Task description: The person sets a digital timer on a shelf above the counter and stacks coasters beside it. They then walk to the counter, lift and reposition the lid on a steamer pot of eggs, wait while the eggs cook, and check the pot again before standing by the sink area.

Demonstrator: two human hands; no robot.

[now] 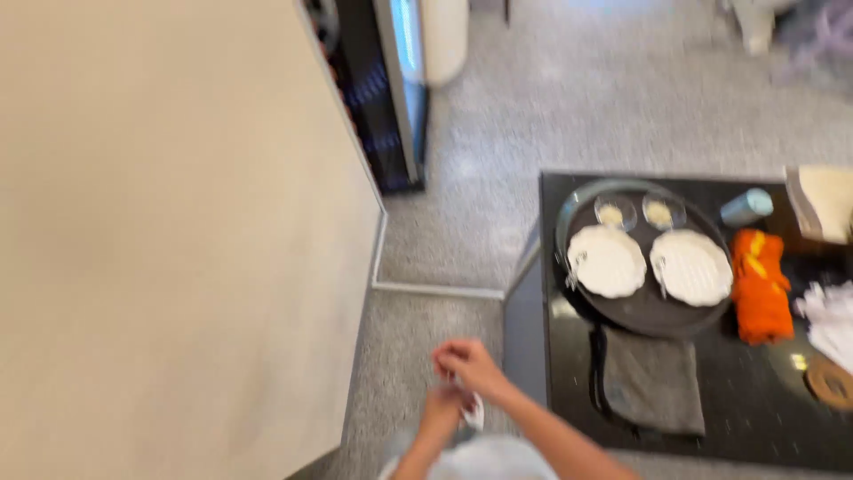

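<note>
Speckled floor beside black table (pixel 755 418), both hands (pixel 462 378) pinching small white object (pixel 475 411)

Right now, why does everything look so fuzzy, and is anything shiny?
Head view: the whole picture is smeared by motion blur, so the two hands, right hand and left hand, look soft and what they pinch is unclear; the white plates on the round tray lose their edges; the black table shows small bright glare spots.
</note>
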